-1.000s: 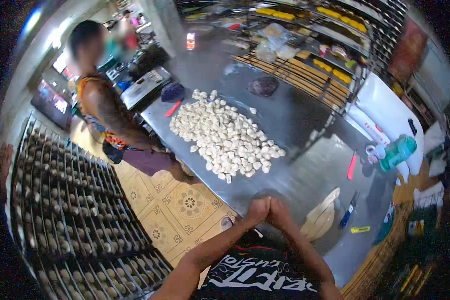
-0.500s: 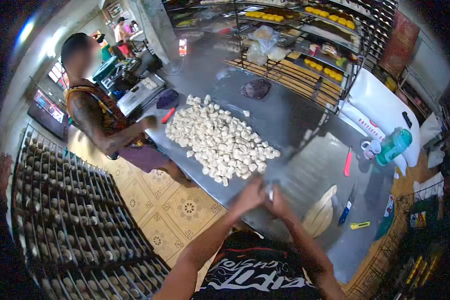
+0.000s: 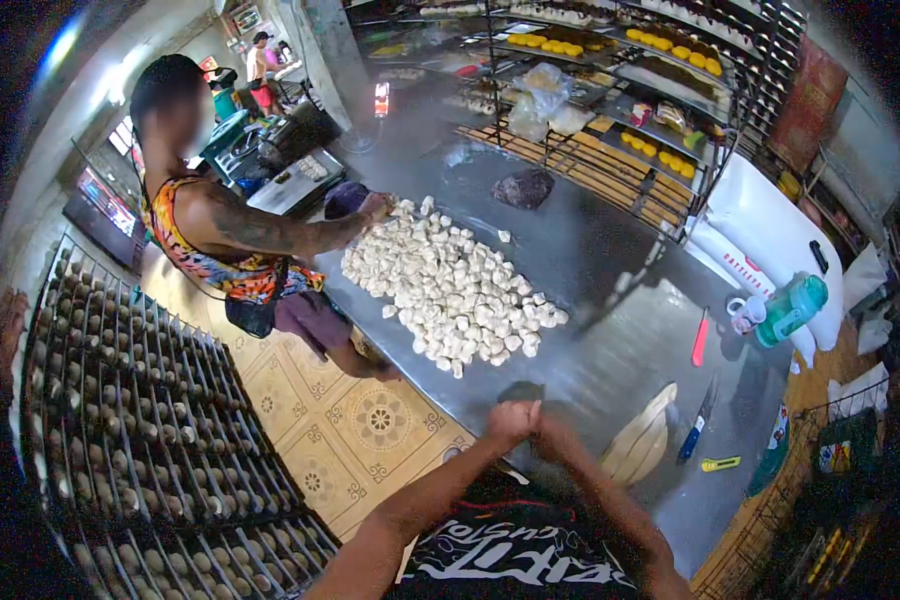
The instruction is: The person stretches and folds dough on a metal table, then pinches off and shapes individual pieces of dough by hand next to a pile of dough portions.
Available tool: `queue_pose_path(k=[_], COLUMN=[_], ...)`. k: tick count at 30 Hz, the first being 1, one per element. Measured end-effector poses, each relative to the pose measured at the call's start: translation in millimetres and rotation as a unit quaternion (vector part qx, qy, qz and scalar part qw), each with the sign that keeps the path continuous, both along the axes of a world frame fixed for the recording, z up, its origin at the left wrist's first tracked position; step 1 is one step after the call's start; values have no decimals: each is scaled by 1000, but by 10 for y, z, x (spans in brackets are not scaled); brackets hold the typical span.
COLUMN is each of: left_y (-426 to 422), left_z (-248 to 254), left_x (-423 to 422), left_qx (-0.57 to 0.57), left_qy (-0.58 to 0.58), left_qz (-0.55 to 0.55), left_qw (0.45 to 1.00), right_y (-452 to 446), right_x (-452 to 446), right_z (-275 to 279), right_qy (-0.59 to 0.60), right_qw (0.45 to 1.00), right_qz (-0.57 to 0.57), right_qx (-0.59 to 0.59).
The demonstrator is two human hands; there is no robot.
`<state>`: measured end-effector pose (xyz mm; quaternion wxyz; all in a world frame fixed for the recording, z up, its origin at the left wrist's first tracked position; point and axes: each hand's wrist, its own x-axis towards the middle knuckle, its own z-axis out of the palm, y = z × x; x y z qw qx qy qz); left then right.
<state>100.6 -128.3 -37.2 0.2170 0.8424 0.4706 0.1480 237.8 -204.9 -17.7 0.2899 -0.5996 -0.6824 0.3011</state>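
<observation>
And there goes the co-worker's arm! Half a second ago that hand hovered by the table edge; now the co-worker's hand (image 3: 375,207) reaches right up to the far end of the spread of small, pale, rounded dough pieces (image 3: 450,285), beside a rounded dark-purple lump (image 3: 343,198). The slim red tool that lay there drops out of sight, in the grip or behind the arm, I can't tell which.

Down at the near edge of the grey metal table (image 3: 615,350), the person's left hand (image 3: 510,422) and right hand (image 3: 550,432) come back together, a sliver apart a moment ago, now drawn in narrow and touching. Whether anything sits between them, I can't tell from here. They're just short of the pile, not touching it, so as I read it only the far end is being worked. Off to the right, the long, flat, cream-coloured dough strip (image 3: 642,435) lies untouched, and beside it the blue-handled metal knife (image 3: 692,440) hasn't budged.
</observation>
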Motion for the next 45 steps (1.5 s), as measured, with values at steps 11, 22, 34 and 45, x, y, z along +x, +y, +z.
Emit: queue_pose_path(k=[11,22,34,45], left_y=[580,-9,782,-133], left_z=[885,109,597,-26], left_x=[-51,4,202,69], left_qx=[-125,-137,231,-118], left_qy=[-104,-11,-276,14], left_qz=[-67,-19,-31,40], left_qw=[984,990,933,992], right_y=[166,61,266,-46], right_x=[27,-80,-37,-52], right_z=[336,46,754,-217], right_qy=[177,-28,4,-20], right_qw=[969,993,965,997], right_qz=[-164,-53,-250,-77], right_qx=[44,-98,-78,-12])
